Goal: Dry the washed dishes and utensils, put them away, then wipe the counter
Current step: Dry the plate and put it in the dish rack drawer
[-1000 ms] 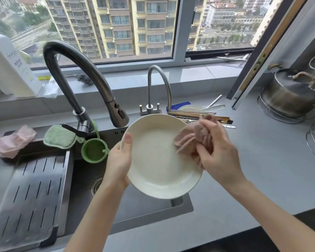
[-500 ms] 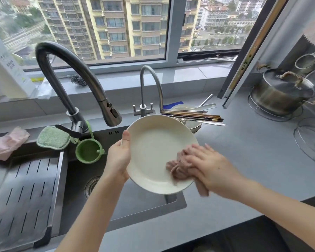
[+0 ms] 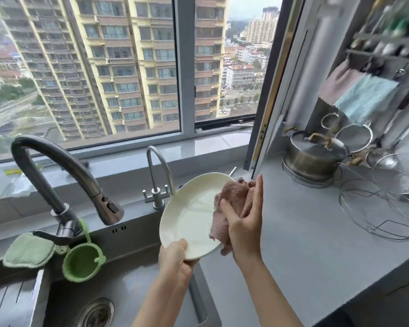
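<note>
A cream plate (image 3: 189,215) is held tilted above the right edge of the sink (image 3: 128,289). My left hand (image 3: 175,260) grips its lower rim, thumb on the inner face. My right hand (image 3: 243,223) presses a pink cloth (image 3: 232,201) against the plate's right rim, thumb in front and fingers straight behind the cloth. The plate hides the utensils that lay behind it, apart from one handle tip (image 3: 233,171).
A dark pull-down faucet (image 3: 64,171) and a slim chrome tap (image 3: 158,175) rise behind the sink. A green sponge (image 3: 28,250) and a green silicone cup (image 3: 83,261) hang at the left. On the grey counter (image 3: 305,232) to the right stand a lidded steel pot (image 3: 314,156), strainers and wire racks (image 3: 383,208).
The plate has risen and tilted more upright, my left hand now gripping its bottom rim. My right hand carried the cloth from the lower rim up to the right rim. The view turned right.
</note>
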### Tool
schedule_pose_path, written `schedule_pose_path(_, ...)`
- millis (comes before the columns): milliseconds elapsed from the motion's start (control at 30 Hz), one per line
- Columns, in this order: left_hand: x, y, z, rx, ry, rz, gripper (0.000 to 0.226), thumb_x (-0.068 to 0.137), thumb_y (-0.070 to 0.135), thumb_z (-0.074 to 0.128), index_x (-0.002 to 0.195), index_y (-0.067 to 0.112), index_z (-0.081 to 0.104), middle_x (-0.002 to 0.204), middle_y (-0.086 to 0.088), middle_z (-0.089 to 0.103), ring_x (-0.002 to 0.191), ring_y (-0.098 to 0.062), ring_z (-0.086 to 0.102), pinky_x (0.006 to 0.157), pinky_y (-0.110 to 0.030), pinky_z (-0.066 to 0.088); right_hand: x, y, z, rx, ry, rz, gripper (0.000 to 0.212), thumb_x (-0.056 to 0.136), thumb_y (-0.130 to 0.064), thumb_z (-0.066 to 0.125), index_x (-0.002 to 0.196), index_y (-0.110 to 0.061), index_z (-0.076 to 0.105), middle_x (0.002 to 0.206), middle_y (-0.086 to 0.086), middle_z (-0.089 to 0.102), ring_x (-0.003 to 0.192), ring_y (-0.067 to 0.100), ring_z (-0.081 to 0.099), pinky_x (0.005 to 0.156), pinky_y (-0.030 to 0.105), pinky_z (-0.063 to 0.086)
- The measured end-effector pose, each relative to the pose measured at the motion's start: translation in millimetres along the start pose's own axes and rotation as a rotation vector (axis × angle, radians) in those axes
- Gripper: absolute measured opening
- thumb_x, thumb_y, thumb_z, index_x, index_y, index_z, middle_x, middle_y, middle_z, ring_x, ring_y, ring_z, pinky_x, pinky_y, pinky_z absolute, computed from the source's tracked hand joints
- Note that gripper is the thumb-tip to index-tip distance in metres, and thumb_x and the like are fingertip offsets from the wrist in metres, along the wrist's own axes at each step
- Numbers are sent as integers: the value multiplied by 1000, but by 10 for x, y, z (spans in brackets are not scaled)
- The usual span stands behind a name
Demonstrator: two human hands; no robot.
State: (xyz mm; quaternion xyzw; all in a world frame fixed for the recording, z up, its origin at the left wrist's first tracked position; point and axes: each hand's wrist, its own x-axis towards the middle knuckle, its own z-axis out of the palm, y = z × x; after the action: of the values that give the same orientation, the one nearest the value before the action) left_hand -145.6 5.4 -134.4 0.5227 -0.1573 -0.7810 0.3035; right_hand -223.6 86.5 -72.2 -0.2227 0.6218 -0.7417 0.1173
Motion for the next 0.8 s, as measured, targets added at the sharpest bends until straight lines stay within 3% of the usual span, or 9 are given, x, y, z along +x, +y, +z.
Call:
schedule_pose_path(100, 15, -96, -76, -2, 21, -11, 50, 92, -13, 36, 139, 5, 37, 122, -20, 55, 104, -40, 56, 36, -43, 50, 126, 107, -54, 69, 35, 179, 87, 70, -3, 69, 130, -58, 39, 137, -16, 49, 116, 12, 58, 98, 45, 50)
schedule_pose_path(167, 3, -144, -112, 29, 55, 13, 51, 92, -13, 35, 139, 6, 37, 124, -19, 55, 104, -39, 56, 45, -45, 54, 160, 159, -111, 142, 52, 359, 83, 74, 12, 61, 134, -42, 43, 126, -4, 58, 90, 15, 67, 82, 39, 57)
schedule_pose_path(267, -88, -168, -186, 161, 79, 104, 48, 91, -14, 36, 131, 12, 44, 118, -16, 56, 96, -38, 59, 65, -46, 53, 232, 188, -275, 193, 14, 533, 72, 77, 22, 50, 129, -28, 47, 88, 7, 65, 63, 26, 64, 58, 35, 56)
schedule_pose_path(333, -161, -146, -231, 295, 45, 176, 41, 90, -12, 40, 122, 13, 48, 110, -15, 59, 88, -34, 59, 67, -41, 53, 342, 186, -470, 145, -69, 608, 67, 78, 22, 48, 127, -24, 47, 86, 9, 62, 55, 22, 64, 48, 30, 54)
schedule_pose_path(400, -252, -64, -211, 438, -26, 256, 35, 85, -11, 45, 113, 7, 53, 99, -14, 64, 83, -33, 62, 67, -38, 53, 482, 209, -663, 26, -220, 625, 65, 76, 22, 51, 129, -16, 50, 99, 14, 62, 61, 23, 65, 47, 29, 54)
schedule_pose_path(500, -403, 75, -38, 676, -163, 340, 30, 77, -6, 52, 98, 14, 60, 82, -8, 68, 67, -21, 65, 54, -30, 55, 734, 216, -909, -53, -455, 576, 66, 73, 21, 55, 128, -15, 54, 96, 13, 63, 67, 24, 62, 51, 30, 54)
schedule_pose_path(667, -570, 97, 357, 1043, -375, 312, 37, 63, 12, 54, 98, 17, 66, 91, -14, 71, 74, -25, 67, 74, -45, 56, 1126, 101, -1220, -161, -860, 482, 63, 61, 10, 68, 113, -25, 63, 91, 0, 69, 79, 14, 66, 67, 26, 55)
schedule_pose_path(800, -642, -7, 725, 1125, -442, 403, 32, 76, 3, 54, 86, 29, 69, 84, -6, 71, 73, -21, 66, 74, -42, 56, 1366, 97, -1420, -187, -927, 455, 54, 74, 20, 65, 108, -22, 63, 88, -1, 70, 80, 11, 66, 70, 23, 54)
